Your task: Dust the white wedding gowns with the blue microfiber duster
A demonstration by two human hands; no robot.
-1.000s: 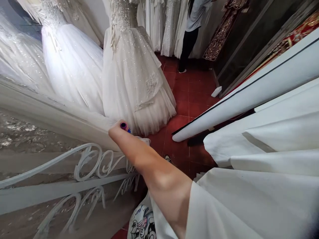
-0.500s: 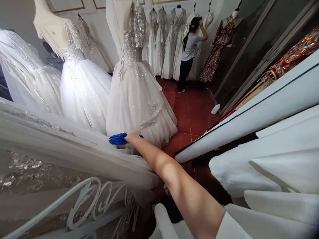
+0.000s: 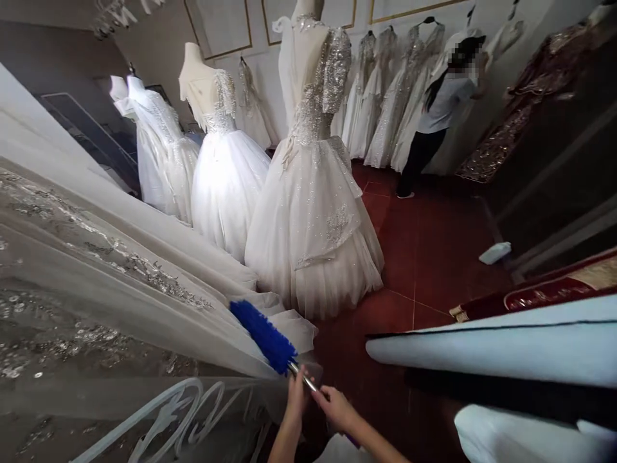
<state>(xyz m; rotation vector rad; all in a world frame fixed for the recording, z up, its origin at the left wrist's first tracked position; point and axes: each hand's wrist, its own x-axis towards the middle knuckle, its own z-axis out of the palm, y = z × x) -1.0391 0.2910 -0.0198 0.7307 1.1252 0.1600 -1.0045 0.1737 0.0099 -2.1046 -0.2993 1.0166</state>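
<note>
At the bottom centre of the frame both hands meet on a blue duster (image 3: 263, 335). The left hand (image 3: 295, 392) is raised with its fingers against the thin metal handle just below the fluffy blue head. The right hand (image 3: 336, 408) grips the same handle a little lower, fingers curled round it. The duster slants up and to the left from the hands, and its blue head lies against the lower edge of a long white veil (image 3: 144, 302) that sweeps across the left half of the frame, its sheer cloth scattered with silver beadwork.

Under the veil, at the bottom left, a white curled metal rail (image 3: 159, 418) shows through the cloth. In the middle of the frame stands a sparkly white gown (image 3: 313, 225) on a dress form, with two more gowns (image 3: 226, 173) to its left — all on a dark red tiled floor (image 3: 429, 257). At the upper right, well apart from the hands, another person (image 3: 436, 122) in a pale top and dark trousers stands facing a row of hanging dresses (image 3: 385, 109). A white roll (image 3: 491, 350) with a dark edge crosses the lower right.
</note>
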